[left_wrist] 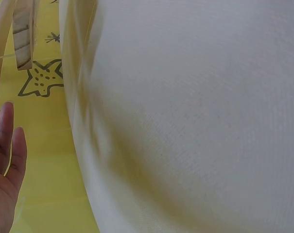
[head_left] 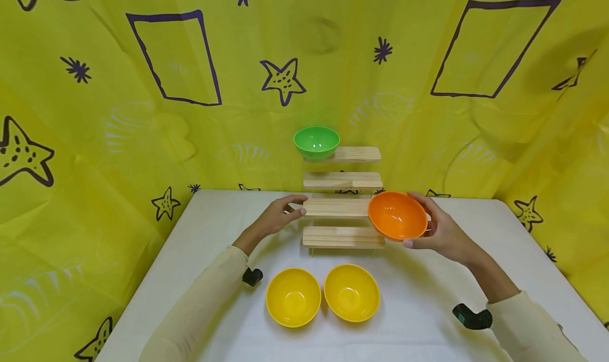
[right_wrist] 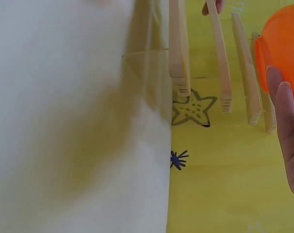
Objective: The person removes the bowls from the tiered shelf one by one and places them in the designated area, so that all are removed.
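My right hand [head_left: 449,235] grips an orange bowl [head_left: 397,215] by its right side, thumb low at the rim and fingers behind. The bowl is tilted toward me and overlaps the right end of a wooden step rack [head_left: 335,207]. In the right wrist view, the fingers press on the outside of the orange bowl [right_wrist: 285,53]. My left hand [head_left: 278,214] pinches the left end of the rack's second board from the bottom. A green bowl [head_left: 316,142] sits at the left of the top board [head_left: 359,154].
Two yellow bowls, a left one [head_left: 293,297] and a right one [head_left: 351,293], stand side by side on the white table [head_left: 404,325] in front of the rack. A yellow patterned curtain [head_left: 328,45] hangs behind the table and along its sides.
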The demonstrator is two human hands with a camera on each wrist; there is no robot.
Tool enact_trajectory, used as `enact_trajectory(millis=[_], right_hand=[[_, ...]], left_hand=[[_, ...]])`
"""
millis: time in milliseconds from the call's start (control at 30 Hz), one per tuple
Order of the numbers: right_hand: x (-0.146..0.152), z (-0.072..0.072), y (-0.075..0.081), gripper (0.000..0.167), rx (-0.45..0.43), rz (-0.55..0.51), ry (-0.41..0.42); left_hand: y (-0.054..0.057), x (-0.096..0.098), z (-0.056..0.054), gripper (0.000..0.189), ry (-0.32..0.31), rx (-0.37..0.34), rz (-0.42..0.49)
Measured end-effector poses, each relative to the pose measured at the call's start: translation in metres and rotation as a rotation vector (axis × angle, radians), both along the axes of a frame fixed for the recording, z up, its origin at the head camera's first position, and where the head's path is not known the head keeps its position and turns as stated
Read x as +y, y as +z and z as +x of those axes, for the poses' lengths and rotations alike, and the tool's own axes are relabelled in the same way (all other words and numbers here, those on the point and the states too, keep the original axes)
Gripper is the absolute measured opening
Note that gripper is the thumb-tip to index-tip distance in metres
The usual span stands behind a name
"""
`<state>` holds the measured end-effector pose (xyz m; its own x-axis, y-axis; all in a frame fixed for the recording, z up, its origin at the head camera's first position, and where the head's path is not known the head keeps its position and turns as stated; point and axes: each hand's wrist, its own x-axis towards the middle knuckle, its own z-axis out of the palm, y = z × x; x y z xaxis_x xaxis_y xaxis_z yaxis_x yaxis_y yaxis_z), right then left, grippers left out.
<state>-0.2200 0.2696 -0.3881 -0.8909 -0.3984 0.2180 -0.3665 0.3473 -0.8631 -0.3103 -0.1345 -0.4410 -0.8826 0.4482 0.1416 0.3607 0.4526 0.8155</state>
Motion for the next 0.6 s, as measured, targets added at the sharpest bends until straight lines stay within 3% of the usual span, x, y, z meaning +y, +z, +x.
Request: enact_trajectory(millis=[600], right_hand=[[0.006, 0.02, -0.01, 0.098, -0.017, -0.002, 0.03]], left_hand=[[-0.001, 0.0, 0.0, 0.045, 0.003, 0.002, -0.013]])
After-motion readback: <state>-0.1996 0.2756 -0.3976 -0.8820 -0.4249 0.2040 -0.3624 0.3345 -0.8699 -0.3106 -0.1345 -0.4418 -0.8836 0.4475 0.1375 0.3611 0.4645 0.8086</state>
